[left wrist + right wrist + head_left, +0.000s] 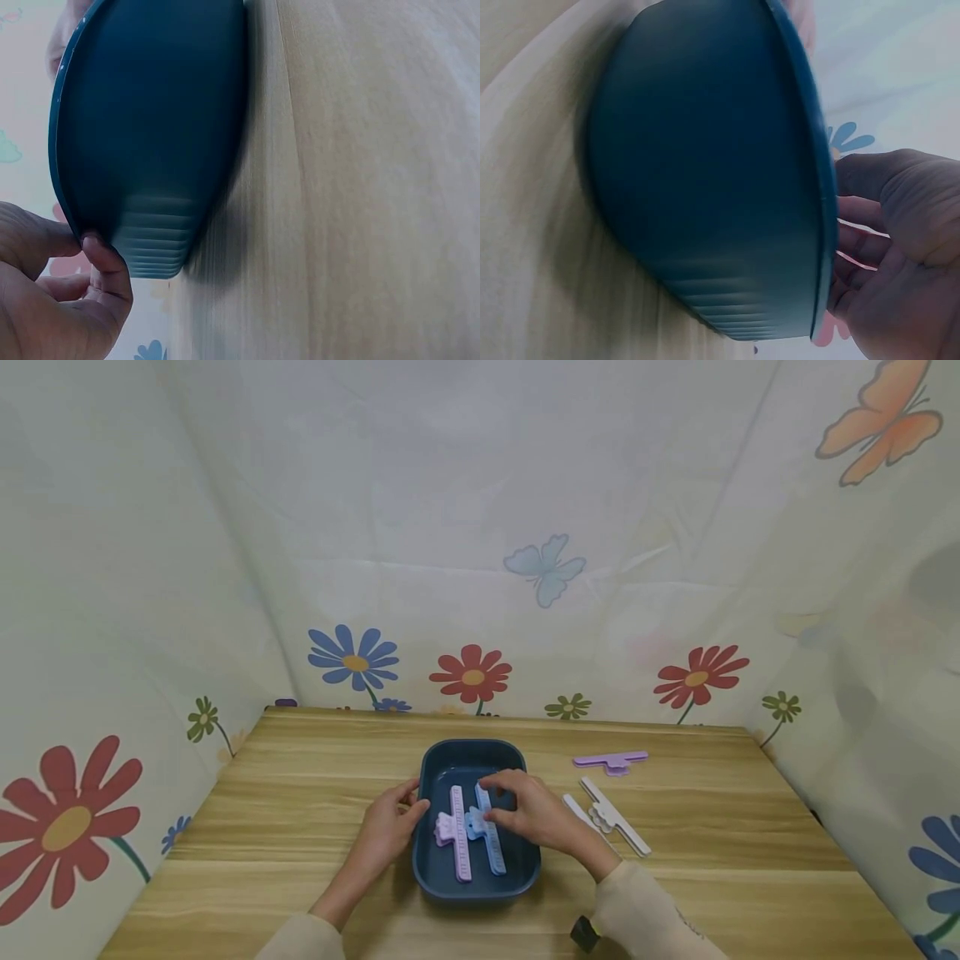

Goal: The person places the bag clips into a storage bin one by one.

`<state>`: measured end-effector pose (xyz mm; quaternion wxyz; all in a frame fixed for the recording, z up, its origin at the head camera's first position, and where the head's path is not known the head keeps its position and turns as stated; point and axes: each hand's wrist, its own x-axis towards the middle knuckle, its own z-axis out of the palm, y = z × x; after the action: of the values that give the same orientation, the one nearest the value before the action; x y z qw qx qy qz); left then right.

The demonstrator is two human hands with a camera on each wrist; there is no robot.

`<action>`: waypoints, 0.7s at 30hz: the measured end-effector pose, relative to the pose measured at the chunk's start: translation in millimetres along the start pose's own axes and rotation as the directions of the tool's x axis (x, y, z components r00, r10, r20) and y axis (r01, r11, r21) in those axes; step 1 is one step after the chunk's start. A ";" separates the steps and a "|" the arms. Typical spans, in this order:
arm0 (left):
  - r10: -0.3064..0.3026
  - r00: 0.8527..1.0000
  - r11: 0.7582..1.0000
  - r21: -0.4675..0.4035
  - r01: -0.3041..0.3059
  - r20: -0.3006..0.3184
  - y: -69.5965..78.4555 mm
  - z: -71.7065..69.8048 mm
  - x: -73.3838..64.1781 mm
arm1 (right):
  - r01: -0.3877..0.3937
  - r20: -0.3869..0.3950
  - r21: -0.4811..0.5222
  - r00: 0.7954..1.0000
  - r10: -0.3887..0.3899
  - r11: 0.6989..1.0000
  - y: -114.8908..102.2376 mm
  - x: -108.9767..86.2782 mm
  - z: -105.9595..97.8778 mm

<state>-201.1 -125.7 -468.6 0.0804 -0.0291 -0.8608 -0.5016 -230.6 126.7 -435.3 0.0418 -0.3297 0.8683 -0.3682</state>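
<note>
A dark blue rectangular tub [477, 893] stands on the table. My left hand [388, 825] pinches its left rim between thumb and fingers, and the left wrist view shows this hold on the tub wall [150, 135]. Inside the tub lie a pink-purple bag clip [461, 835] and, to its right, a blue bag clip [491, 839], roughly side by side. My right hand [536, 810] reaches over the right rim, with thumb and index finger apart above the blue clip's upper part. In the right wrist view, the tub [712, 165] hides the fingertips of that hand [907, 232].
To the right of the tub, a purple clip [611, 762] lies farther back. Nearer are a white clip [618, 818] and another white piece [581, 814] beside it, partly behind the right hand. A small black object [584, 934] sits by the right sleeve. Flower-printed cloth [465, 568] surrounds the wooden table [322, 777].
</note>
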 end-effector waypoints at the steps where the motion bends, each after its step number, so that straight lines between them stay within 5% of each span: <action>1: -0.001 1.000 1.000 0.000 0.001 0.000 -0.3 0.1 0.1 | 0.006 -0.002 0.001 1.000 -0.006 1.000 -0.9 0.3 -0.9; 21: -0.006 1.000 1.000 -0.006 0.006 0.003 0.0 0.0 -0.2 | 0.096 -0.084 -0.036 0.992 -0.099 0.995 -28.9 9.2 -31.7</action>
<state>-201.0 -125.7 -468.6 0.0774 -0.0275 -0.8597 -0.5042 -232.2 125.8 -391.5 -0.0185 -0.3565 0.8578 -0.3697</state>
